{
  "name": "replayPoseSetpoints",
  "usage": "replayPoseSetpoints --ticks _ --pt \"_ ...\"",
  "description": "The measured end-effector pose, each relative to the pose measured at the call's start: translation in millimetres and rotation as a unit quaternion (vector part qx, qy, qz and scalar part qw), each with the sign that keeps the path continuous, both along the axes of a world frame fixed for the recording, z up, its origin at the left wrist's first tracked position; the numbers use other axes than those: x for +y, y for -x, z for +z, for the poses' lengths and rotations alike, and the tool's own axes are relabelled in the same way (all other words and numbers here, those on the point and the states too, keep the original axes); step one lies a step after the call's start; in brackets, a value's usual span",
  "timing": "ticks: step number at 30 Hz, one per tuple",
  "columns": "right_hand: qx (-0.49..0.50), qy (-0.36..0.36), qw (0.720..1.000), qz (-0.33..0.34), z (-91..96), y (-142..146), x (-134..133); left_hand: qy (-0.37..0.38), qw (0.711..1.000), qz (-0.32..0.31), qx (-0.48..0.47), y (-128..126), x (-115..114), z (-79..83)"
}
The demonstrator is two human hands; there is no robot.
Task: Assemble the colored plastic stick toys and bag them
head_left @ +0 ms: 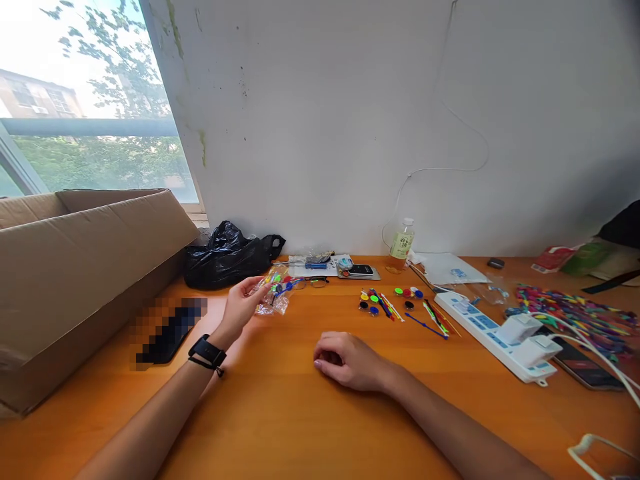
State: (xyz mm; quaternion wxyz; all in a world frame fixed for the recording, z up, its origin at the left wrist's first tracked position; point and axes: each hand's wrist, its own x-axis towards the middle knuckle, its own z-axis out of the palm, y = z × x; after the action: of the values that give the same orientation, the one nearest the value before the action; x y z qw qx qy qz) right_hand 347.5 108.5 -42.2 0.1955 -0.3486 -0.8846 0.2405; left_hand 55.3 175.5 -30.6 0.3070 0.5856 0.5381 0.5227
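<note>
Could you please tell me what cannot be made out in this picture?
All in the head view:
Clear bag in the left hand: exact piece count, obscured by shiny, crinkled plastic.
Right hand: palm, hidden by curled fingers.
Cardboard box: inside floor, hidden by its near wall.
Black bag: contents, hidden by opaque plastic.
Bottle: label's small print, too small.

Left fingers [261, 291] pinch clear packet [276, 303]; right fingers [327, 342] loosely curled; coloured discs [374, 299], sticks [425, 326] on table [280, 407].
</note>
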Motion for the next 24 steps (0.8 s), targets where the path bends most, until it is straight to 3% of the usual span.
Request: replayPoseSetpoints --ticks 4,8,13,19,24 --pt "-0.003 0.006 1.0 -0.006 -0.1 0.0 -1.1 -0.004 0.994 0.07 0.085 23.2 14.4 -11.7" --pt "-0.003 0.005 1.0 -0.007 0.8 0.5 -3.3 -0.062 0.976 0.103 0.181 15.1 12.0 -22.0" --pt "-0.005 -0.001 1.0 -0.009 1.2 1.6 -4.5 -0.064 0.899 0.052 0.429 -0.5 -1.3 -22.2" --pt "-0.013 0.001 1.0 -0.006 3.0 1.7 -5.4 -0.002 0.866 0.126 0.485 12.1 2.7 -22.7" --pt "-0.015 -0.008 1.0 -0.004 3.9 1.9 -6.3 0.0 0.865 0.147 0.48 16.3 5.5 -27.6"
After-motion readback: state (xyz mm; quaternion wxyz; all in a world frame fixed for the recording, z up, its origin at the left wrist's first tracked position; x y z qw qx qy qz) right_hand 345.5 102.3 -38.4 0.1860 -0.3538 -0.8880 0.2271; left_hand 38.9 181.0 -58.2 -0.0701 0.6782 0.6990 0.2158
